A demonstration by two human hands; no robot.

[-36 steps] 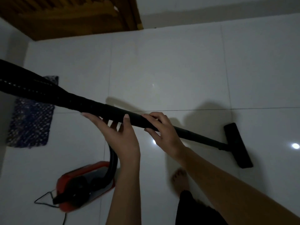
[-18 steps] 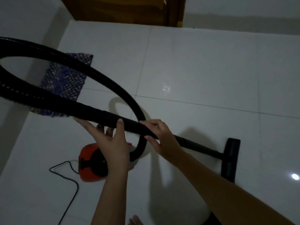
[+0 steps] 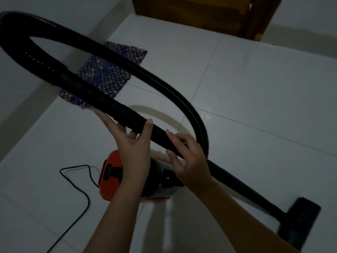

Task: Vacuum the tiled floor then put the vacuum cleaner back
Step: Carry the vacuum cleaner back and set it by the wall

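Both hands hold the black vacuum wand (image 3: 116, 108), which slants from upper left down to the floor head (image 3: 300, 222) at lower right. My left hand (image 3: 134, 148) cups the wand from beneath, thumb over the top. Just to its right, my right hand (image 3: 189, 159) wraps its fingers over the wand. The ribbed black hose (image 3: 164, 83) loops from the wand's upper end around to the red and black vacuum body (image 3: 113, 176), which sits on the white tiled floor (image 3: 255, 106) under my hands and is partly hidden by them.
A black power cord (image 3: 80, 190) snakes over the tiles left of the vacuum body. A blue patterned mat (image 3: 109, 72) lies by the left wall. A wooden door (image 3: 200, 13) stands at the far end, with open tile to its right.
The view has swung left and the hose loop has come into sight. The floor head has shifted toward the lower right, and the vacuum body now lies beneath my hands. Both hands keep their grip.
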